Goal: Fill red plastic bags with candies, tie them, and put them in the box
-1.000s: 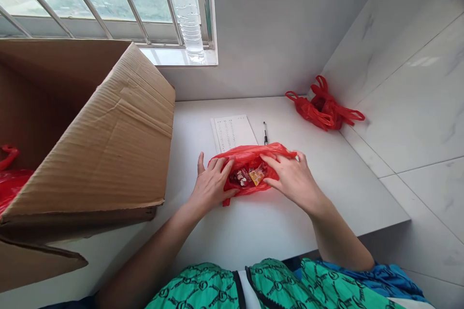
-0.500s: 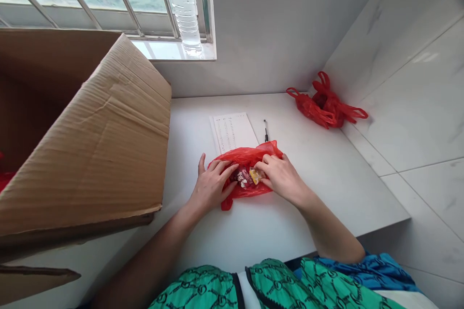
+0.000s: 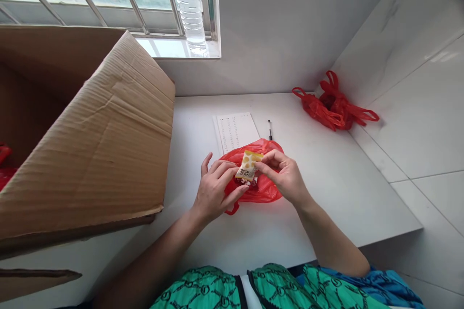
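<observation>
Between the thumb and fingers of my right hand (image 3: 283, 172) is a small yellow and white snack packet (image 3: 248, 165), pinched at its right edge. It is raised above an opened red plastic bag (image 3: 266, 192) on the white table. Inside the bag, partly covered by the packet, lies a dark red packet (image 3: 251, 184) with white print. My left hand (image 3: 218, 184) rests at the left side of the bag with its fingers apart, the fingertips close to the lower left of the yellow packet.
A large open cardboard box (image 3: 108, 140) stands at the left, with red plastic inside. Behind the bag lie a printed paper pad (image 3: 237, 130) and a black pen (image 3: 270, 130). More red bags (image 3: 331, 106) sit in the back right corner. A water bottle (image 3: 192, 14) stands on the windowsill.
My right hand has lifted the yellow packet out of the bag, so its printed face now shows. My left hand has stayed at the bag's left side.
</observation>
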Tool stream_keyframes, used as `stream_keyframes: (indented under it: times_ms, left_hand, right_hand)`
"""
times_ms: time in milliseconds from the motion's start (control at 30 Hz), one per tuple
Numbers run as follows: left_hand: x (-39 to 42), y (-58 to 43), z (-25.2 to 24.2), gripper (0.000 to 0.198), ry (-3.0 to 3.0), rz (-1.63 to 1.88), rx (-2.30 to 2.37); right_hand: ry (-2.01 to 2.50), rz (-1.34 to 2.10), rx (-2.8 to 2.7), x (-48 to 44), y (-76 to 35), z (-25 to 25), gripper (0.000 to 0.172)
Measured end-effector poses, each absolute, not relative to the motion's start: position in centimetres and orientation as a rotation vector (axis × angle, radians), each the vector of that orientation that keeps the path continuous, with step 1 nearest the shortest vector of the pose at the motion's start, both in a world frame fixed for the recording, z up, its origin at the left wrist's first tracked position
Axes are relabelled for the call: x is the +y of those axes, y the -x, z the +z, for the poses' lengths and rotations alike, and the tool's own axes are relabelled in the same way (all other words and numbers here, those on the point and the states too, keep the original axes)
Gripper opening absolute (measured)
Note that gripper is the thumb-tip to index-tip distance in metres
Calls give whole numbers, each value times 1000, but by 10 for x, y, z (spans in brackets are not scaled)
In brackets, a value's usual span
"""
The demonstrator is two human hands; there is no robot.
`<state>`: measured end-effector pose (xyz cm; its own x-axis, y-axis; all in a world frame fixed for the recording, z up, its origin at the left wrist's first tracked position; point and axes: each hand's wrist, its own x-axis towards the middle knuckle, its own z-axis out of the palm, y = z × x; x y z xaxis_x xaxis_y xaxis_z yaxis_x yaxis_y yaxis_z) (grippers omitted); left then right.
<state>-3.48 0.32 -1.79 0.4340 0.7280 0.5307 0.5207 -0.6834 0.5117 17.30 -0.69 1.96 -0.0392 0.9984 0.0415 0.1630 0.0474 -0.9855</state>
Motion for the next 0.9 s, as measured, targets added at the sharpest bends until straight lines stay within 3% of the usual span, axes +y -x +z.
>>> stream_keyframes:
  times_ms: [67, 167, 233, 367, 433, 633, 767, 900]
  left_hand:
    - [1, 35, -19, 14, -2319, 1090, 1085]
    - [2, 36, -23, 23, -2134, 1057, 1108]
    - [3, 37, -23, 25, -2079, 1031, 1106]
    - [6, 41, -21, 24, -2138, 996, 1057]
    - [7, 42, -20, 25, -2158, 994, 1032]
    - [9, 46, -21, 31, -2122, 1036, 1009]
    - [9, 45, -23, 30, -2118, 1092, 1008]
    - [9, 44, -25, 31, -2120, 1143, 1017]
  right_hand:
    - [1257, 1243, -1343, -7, -166, 13, 29]
    - [1272, 1275, -1421, -7, -165, 11, 46]
    - [1317, 1089, -1577, -7, -167, 12, 45]
    - [1355, 449, -1851, -10, -169, 15, 25]
    - [1281, 406, -1941, -11, -167, 15, 28]
    - [1238, 1127, -1733, -11, -166, 11, 46]
    - [1207, 1497, -1521, -10, -164, 11, 37]
    - [1161, 1561, -1422, -10, -160, 12, 32]
